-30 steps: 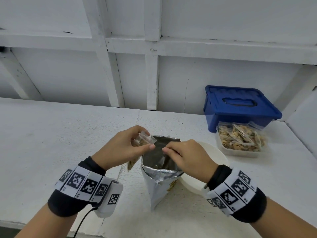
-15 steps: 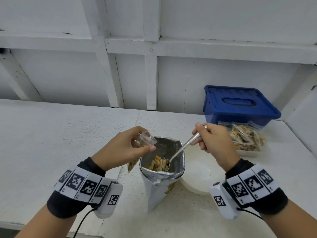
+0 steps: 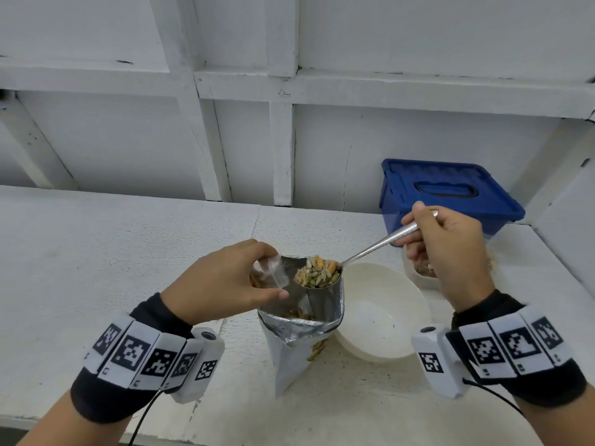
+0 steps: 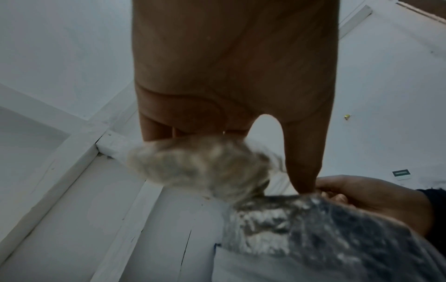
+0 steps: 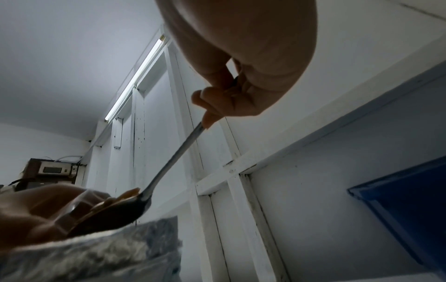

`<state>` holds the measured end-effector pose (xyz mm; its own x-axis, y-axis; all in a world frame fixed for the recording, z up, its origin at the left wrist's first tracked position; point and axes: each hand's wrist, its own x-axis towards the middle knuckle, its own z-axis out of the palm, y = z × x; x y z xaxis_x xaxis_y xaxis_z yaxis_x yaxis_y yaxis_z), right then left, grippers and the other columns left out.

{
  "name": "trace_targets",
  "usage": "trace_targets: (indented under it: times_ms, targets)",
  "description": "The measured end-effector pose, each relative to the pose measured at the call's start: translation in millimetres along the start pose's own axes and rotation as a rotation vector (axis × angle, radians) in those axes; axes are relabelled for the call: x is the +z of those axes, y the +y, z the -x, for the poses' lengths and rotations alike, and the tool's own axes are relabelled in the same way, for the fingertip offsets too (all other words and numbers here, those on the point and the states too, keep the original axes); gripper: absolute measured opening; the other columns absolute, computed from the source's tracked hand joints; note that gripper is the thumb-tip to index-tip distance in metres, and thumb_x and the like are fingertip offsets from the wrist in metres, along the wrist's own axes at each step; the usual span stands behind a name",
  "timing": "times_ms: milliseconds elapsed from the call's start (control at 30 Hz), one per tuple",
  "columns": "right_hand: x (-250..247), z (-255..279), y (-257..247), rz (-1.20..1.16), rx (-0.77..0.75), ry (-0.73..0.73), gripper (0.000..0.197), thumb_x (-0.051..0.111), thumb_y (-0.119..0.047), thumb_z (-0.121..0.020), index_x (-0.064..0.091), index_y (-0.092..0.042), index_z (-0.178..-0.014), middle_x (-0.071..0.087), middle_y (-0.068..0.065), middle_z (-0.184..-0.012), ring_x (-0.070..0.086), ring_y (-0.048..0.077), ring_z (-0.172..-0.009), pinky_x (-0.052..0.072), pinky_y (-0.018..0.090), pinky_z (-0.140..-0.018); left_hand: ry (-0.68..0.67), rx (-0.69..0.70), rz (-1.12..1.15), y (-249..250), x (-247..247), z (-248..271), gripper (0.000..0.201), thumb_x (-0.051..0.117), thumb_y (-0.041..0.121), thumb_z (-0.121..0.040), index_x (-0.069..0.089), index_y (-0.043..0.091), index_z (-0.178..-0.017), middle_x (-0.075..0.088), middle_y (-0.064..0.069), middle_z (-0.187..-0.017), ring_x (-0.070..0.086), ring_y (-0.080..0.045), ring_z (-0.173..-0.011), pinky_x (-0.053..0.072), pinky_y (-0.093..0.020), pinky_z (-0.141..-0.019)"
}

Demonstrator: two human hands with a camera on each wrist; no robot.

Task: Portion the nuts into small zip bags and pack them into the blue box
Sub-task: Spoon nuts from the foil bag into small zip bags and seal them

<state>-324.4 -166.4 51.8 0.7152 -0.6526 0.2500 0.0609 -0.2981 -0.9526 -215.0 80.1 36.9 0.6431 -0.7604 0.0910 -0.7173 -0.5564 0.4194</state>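
Since half a second ago the spoon has come up out of the foil bag and now sits level above its open mouth, the bowl of it heaped with nuts; a second ago the right hand was still down inside the bag. That hand grips the spoon handle near its end, fingers curled round it, raised over toward the blue box. The left hand pinches a small clear zip bag between thumb and fingers, holding it just beside the loaded spoon at the left edge of the foil bag's mouth. The left wrist view shows the zip bag blurred but already holding some nuts. More nuts lie in the bottom of the foil bag, which stands upright on the white table. A white bowl stands just to the right of the foil bag. The blue box stands at the back right against the wall with its lid on. A container in front of it is mostly hidden behind the right hand.
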Motion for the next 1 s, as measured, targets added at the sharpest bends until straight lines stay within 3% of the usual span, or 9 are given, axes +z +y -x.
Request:
trace_targets:
  times_ms: [133,367,567,667,767,900,1000]
  targets:
    - [-1.3,-1.4,-7.7,-0.039,-0.020,0.011,0.029,0.046,-0.019,-0.096,0.061,-0.005,-0.075,0.063,0.001,-0.050,0.050,0.009,-0.038,0.043,0.018,-0.038,-0.011,0.031,0.013,6.2,0.5,-0.6,0.082,0.037,0.080,-0.052,0.049,0.032,-0.117,0.049,0.024,-0.100,0.048,0.001,-0.089,0.041,-0.015,-0.074]
    - [16.6,2.4,-17.2,-0.045,-0.064,-0.043,0.029,0.046,-0.020,-0.096,0.061,-0.008,-0.075,0.064,0.006,-0.053,0.053,0.012,-0.039,0.045,0.021,-0.039,0.018,0.038,0.162,11.2,6.5,-3.4,0.076,0.045,0.076,-0.053,0.049,0.032,-0.115,0.050,0.027,-0.096,0.049,0.010,-0.090,0.040,-0.008,-0.070]
    - [36.5,4.8,-45.1,0.065,-0.322,-0.100,0.026,0.047,-0.022,-0.096,0.059,-0.016,-0.074,0.060,-0.003,-0.051,0.056,0.007,-0.040,0.044,0.018,-0.039,0.069,0.009,0.353,7.9,11.8,-5.0,0.057,0.057,0.069,-0.055,0.050,0.037,-0.101,0.059,0.020,-0.092,0.057,0.003,-0.087,0.049,-0.015,-0.071]
    - [43.6,6.6,-61.1,0.129,-0.547,-0.118,0.026,0.048,-0.020,-0.096,0.061,-0.008,-0.077,0.058,-0.008,-0.053,0.058,0.006,-0.043,0.048,0.030,-0.041,0.116,-0.018,0.454,5.3,12.7,-4.4,0.054,0.061,0.065,-0.055,0.053,0.034,-0.098,0.063,0.013,-0.088,0.058,0.000,-0.080,0.046,-0.011,-0.066]
    - [46.9,6.2,-70.2,0.166,-0.739,-0.107,0.032,0.047,-0.023,-0.094,0.062,-0.001,-0.077,0.059,0.001,-0.051,0.059,0.010,-0.045,0.046,0.036,-0.040,0.152,-0.042,0.502,0.5,12.7,-3.4,0.052,0.062,0.063,-0.054,0.054,0.034,-0.096,0.064,0.010,-0.087,0.059,0.000,-0.080,0.047,-0.012,-0.065]
    - [41.4,2.0,-72.0,0.144,-0.779,-0.044,0.033,0.047,-0.022,-0.094,0.062,0.001,-0.076,0.061,0.004,-0.052,0.059,0.012,-0.045,0.045,0.035,-0.040,0.178,-0.059,0.545,-5.3,11.4,-3.1,0.050,0.063,0.061,-0.054,0.056,0.032,-0.095,0.065,0.014,-0.087,0.060,0.000,-0.073,0.046,-0.011,-0.062]
    - [30.9,-3.1,-67.6,0.109,-0.733,0.001,0.025,0.046,-0.022,-0.095,0.062,-0.008,-0.082,0.059,-0.008,-0.056,0.060,0.005,-0.046,0.049,0.029,-0.041,0.185,-0.058,0.545,-9.2,10.2,-3.5,0.049,0.063,0.061,-0.055,0.057,0.034,-0.095,0.065,0.019,-0.091,0.061,0.001,-0.075,0.048,-0.012,-0.064]
